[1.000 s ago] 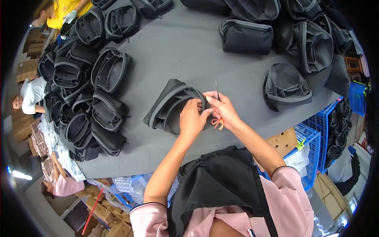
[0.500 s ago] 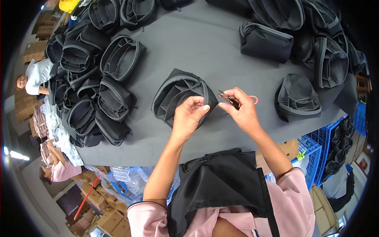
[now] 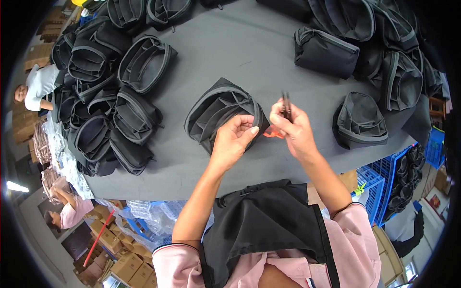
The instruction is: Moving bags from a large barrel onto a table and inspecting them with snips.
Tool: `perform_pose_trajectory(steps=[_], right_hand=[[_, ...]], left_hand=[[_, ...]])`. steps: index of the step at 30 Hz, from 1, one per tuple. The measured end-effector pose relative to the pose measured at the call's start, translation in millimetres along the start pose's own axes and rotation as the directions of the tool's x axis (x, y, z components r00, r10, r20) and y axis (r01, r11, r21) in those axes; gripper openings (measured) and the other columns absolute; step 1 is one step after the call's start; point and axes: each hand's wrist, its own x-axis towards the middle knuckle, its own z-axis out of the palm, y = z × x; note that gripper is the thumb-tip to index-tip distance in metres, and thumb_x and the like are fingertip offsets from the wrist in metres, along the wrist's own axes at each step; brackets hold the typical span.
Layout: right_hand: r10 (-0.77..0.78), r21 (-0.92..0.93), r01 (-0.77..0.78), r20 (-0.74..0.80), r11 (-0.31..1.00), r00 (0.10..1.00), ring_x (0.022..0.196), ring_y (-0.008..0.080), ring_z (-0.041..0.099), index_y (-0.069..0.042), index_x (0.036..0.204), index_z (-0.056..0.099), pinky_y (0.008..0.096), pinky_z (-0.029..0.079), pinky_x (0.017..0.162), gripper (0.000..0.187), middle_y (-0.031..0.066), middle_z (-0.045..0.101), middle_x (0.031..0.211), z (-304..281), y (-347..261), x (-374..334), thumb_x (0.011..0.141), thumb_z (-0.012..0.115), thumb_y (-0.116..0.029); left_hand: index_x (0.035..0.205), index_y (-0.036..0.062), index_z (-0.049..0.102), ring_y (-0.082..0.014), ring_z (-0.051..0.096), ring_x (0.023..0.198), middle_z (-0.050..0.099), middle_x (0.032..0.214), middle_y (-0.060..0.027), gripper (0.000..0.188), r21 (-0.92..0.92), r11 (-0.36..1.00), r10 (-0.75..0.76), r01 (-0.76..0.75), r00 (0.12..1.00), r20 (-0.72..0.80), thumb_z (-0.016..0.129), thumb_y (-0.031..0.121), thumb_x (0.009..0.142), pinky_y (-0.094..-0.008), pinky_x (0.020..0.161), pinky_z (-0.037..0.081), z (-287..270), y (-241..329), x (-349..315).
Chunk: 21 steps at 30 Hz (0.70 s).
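An unzipped black pouch (image 3: pixel 211 108) with inner dividers lies on the grey-covered table, its opening facing up. My left hand (image 3: pixel 233 137) pinches the pouch's near right rim between thumb and fingers. Just right of the pouch, my right hand (image 3: pixel 293 125) is closed around a pair of thread snips (image 3: pixel 286 103). Their dark end points away from me, and an orange-red loop shows below my fingers. The snips are apart from the pouch. Part of their body is hidden in my grip.
Many similar black pouches (image 3: pixel 144 65) are heaped at the left, with more (image 3: pixel 326 52) at the far right. A single pouch (image 3: pixel 361 120) sits right of my hand. Blue crates (image 3: pixel 384 180) stand beyond the table's right edge. Two people are off to the left.
My right hand has turned the snips, so their dark end now points away and the orange-red loop has swung to the lower left. My left hand keeps its pinch on the pouch.
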Motion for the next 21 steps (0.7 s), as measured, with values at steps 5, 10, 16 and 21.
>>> perform_pose_trajectory(steps=[5,10,16,21], right_hand=[[-0.278,-0.625,0.161,-0.094,0.763,0.956,0.066,0.0074,0.049,-0.004,0.087,0.053,0.0245,0.044,0.060,0.014,-0.0008,0.050,0.077,-0.3,-5.0,-13.0,0.079,0.065,-0.006],[-0.328,-0.835,0.218,0.048,0.505,0.943,0.065,0.0174,0.055,-0.004,0.090,0.058,0.0284,0.044,0.060,0.021,0.0047,0.053,0.081,-1.0,-12.4,-17.0,0.072,0.068,-0.007],[-0.436,-0.915,0.311,0.177,0.259,0.883,0.060,0.0196,0.055,-0.007,0.091,0.061,0.0299,0.042,0.054,0.022,0.0040,0.053,0.078,-1.0,-5.9,-13.7,0.070,0.069,-0.008],[-0.497,-0.902,0.310,0.130,0.300,0.858,0.058,0.0202,0.054,-0.009,0.090,0.062,0.0312,0.041,0.052,0.020,0.0029,0.053,0.075,3.1,-6.8,-15.1,0.071,0.068,-0.008]], left_hand=[[0.105,-0.0020,0.056,-0.0084,0.055,0.084,0.058,0.091,-0.0026,0.023,-0.088,0.996,0.002,0.001,1.000,0.024,0.062,0.005,0.084,-0.0211,0.077,0.046,-2.5,4.2,-0.7],[0.105,-0.0018,0.056,-0.0078,0.054,0.085,0.058,0.091,-0.0030,0.020,-0.129,0.990,-0.049,0.056,0.997,0.051,0.059,0.004,0.085,-0.0209,0.077,0.045,-3.6,10.7,-2.4],[0.105,-0.0021,0.056,-0.0075,0.054,0.085,0.059,0.092,-0.0036,0.020,-0.132,0.990,-0.038,0.046,0.998,0.057,0.058,0.004,0.085,-0.0207,0.076,0.044,-3.9,13.8,-5.3],[0.104,-0.0017,0.056,-0.0074,0.054,0.085,0.059,0.093,-0.0031,0.020,-0.146,0.987,-0.056,0.062,0.997,0.047,0.060,0.005,0.084,-0.0206,0.077,0.044,-3.2,18.6,-3.3]])
